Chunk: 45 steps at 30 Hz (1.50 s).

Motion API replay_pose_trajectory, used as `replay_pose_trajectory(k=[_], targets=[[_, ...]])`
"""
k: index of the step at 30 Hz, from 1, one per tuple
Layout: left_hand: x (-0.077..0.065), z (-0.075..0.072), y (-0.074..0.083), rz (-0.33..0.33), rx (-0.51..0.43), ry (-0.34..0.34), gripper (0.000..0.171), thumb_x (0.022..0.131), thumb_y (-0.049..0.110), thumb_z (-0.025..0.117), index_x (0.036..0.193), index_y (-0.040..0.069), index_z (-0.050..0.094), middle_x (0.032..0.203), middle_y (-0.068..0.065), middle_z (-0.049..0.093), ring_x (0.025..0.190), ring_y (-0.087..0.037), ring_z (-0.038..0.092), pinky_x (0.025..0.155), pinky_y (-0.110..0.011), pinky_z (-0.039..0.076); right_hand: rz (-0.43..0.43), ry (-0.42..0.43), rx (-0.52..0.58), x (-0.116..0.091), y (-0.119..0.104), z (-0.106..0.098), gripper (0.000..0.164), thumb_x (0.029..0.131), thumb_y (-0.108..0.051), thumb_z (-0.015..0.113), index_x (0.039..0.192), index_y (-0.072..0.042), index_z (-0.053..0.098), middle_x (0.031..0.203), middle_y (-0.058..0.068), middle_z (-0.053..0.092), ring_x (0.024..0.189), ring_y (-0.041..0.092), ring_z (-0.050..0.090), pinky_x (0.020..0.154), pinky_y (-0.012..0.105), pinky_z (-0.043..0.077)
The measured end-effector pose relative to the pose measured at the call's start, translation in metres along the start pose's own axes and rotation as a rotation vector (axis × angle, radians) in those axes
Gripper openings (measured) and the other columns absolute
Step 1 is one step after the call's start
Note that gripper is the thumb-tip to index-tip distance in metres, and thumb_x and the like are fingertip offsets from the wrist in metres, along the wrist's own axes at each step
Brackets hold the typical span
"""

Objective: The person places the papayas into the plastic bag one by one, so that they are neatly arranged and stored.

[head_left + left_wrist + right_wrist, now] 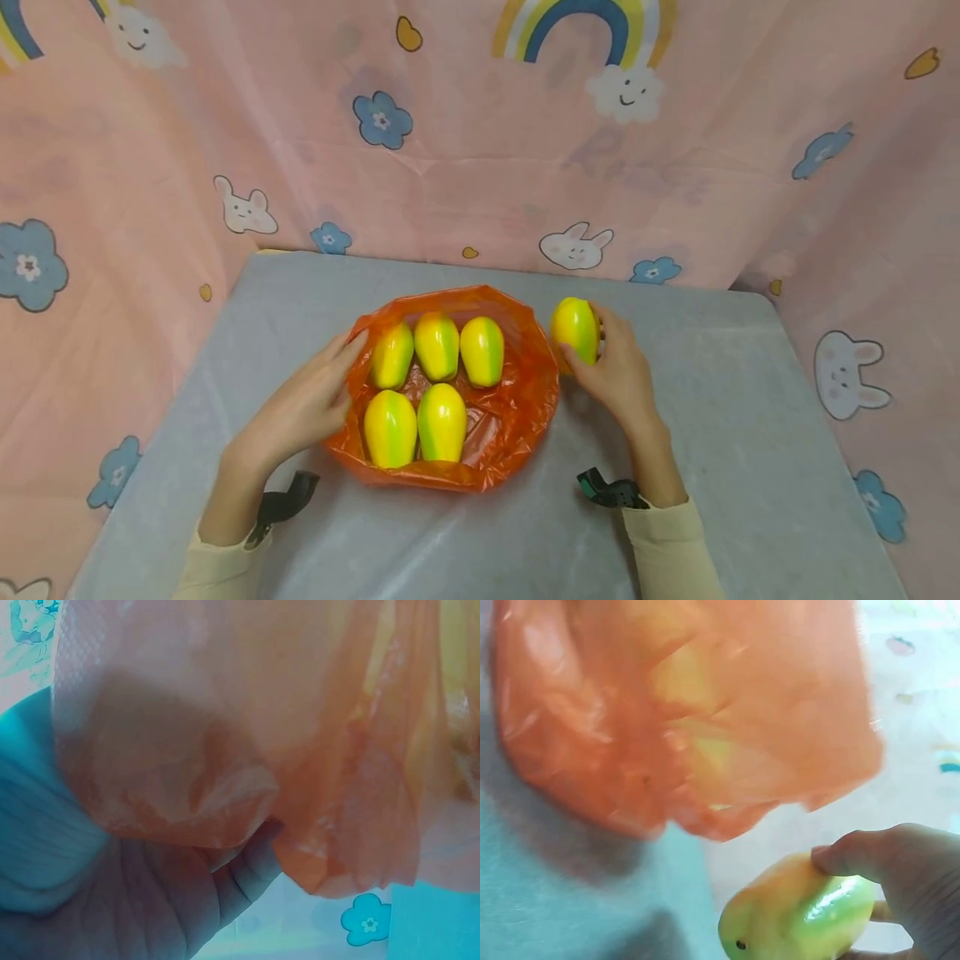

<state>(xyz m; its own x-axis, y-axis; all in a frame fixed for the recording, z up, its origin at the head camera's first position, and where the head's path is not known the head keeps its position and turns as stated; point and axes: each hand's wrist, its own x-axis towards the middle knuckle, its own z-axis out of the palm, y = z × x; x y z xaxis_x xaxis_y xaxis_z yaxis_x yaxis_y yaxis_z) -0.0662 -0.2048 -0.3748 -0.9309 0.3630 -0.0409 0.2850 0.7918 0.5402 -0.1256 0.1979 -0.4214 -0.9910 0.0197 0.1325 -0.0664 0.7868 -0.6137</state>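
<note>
A thin orange plastic bag (517, 417) stands wide-mouthed on the table, with several glossy yellow-green mangoes (442, 423) upright in it, in two rows. At the bag's left rim my left hand (311, 396) holds the plastic; in the left wrist view, the bag (337, 787) hides most of the fingers of that hand (157, 900). Just right of the bag, my right hand (618, 367) grips another mango (573, 329) between thumb and fingers. That mango (795, 911) is near the bag's rim in the right wrist view, apart from it.
The grey table (720, 400) extends on both sides of the bag. A pink cloth (465, 183) printed with rainbows, rabbits and flowers hangs behind and at the sides. Each wrist wears a dark strap mount (611, 490).
</note>
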Motion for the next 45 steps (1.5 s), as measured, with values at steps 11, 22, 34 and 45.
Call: replay_pose_trajectory(k=[11, 22, 34, 45], targets=[[0.002, 0.001, -0.001, 0.009, -0.007, 0.001, 0.081, 0.092, -0.010, 0.058, 0.166, 0.000, 0.027, 0.175, -0.019, 0.026, 0.157, -0.043, 0.037, 0.123, -0.062, 0.039, -0.023, 0.161, 0.166, -0.015, -0.026, -0.029, 0.079, 0.094, -0.028, 0.077, 0.158, -0.008, 0.035, 0.153, 0.021, 0.047, 0.128, 0.043, 0.061, 0.091, 0.061, 0.064], [-0.002, -0.003, -0.004, -0.011, -0.007, 0.001, 0.082, 0.092, -0.009, 0.058, 0.167, 0.000, 0.026, 0.175, -0.019, 0.025, 0.157, -0.043, 0.037, 0.121, -0.062, 0.041, -0.107, 0.207, 0.196, -0.018, -0.040, -0.037, 0.079, 0.093, -0.024, 0.078, 0.160, -0.013, 0.037, 0.152, 0.018, 0.051, 0.124, 0.038, 0.066, 0.083, 0.015, 0.060], [0.002, 0.000, -0.003, -0.016, -0.012, -0.005, 0.079, 0.094, -0.006, 0.058, 0.166, -0.001, 0.026, 0.175, -0.020, 0.027, 0.157, -0.043, 0.036, 0.123, -0.062, 0.039, -0.189, 0.169, 0.228, -0.030, -0.054, -0.030, 0.078, 0.092, -0.023, 0.080, 0.160, -0.016, 0.042, 0.148, 0.014, 0.053, 0.121, 0.037, 0.067, 0.082, 0.040, 0.068], [0.002, -0.001, -0.002, -0.019, -0.014, -0.012, 0.079, 0.097, -0.003, 0.061, 0.167, 0.001, 0.025, 0.176, -0.020, 0.024, 0.158, -0.044, 0.035, 0.122, -0.063, 0.039, -0.191, -0.008, 0.282, -0.041, -0.079, -0.014, 0.081, 0.091, -0.025, 0.082, 0.159, -0.016, 0.039, 0.148, 0.015, 0.052, 0.124, 0.036, 0.065, 0.086, 0.046, 0.068]])
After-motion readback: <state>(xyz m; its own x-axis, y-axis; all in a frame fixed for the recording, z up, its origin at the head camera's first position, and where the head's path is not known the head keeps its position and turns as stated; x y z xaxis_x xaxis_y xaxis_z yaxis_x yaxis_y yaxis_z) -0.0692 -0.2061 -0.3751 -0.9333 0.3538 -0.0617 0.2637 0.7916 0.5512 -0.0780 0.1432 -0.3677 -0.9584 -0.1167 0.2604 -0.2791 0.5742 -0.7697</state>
